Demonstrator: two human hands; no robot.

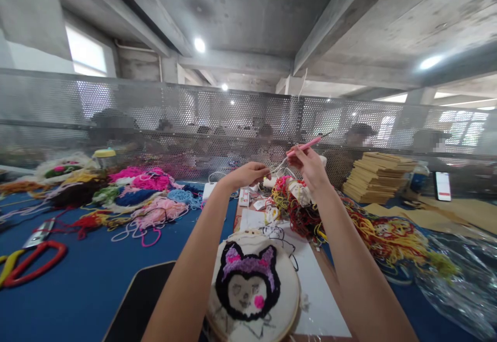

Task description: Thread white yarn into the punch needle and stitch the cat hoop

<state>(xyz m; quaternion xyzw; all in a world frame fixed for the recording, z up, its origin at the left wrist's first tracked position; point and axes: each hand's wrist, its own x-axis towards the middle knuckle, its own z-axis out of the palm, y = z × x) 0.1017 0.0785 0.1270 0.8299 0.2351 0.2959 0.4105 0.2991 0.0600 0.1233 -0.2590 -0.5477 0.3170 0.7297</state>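
Observation:
My right hand (306, 165) is raised above the yarn heap, its fingers closed around a pink punch-needle pen (305, 146) with the thin metal tip pointing up and right. To its left, my left hand (248, 173) has its fingers pinched together on white yarn (280, 167), which runs between the two hands. Below my forearms lies a round embroidery hoop (295, 308) with pale cloth. On it is a black-outlined cat-eared face (246, 282) with purple and pink yarn tufts and one pink cheek.
Colourful yarn piles (151, 180) lie left on the blue table (89, 300), with red-and-yellow scissors (37, 264). A tangled yarn heap (306, 217), stacked brown cardboard (378, 176), a phone (442, 186) and clear plastic (458, 280) are right. A perforated metal screen (233, 103) stands behind; people sit beyond it.

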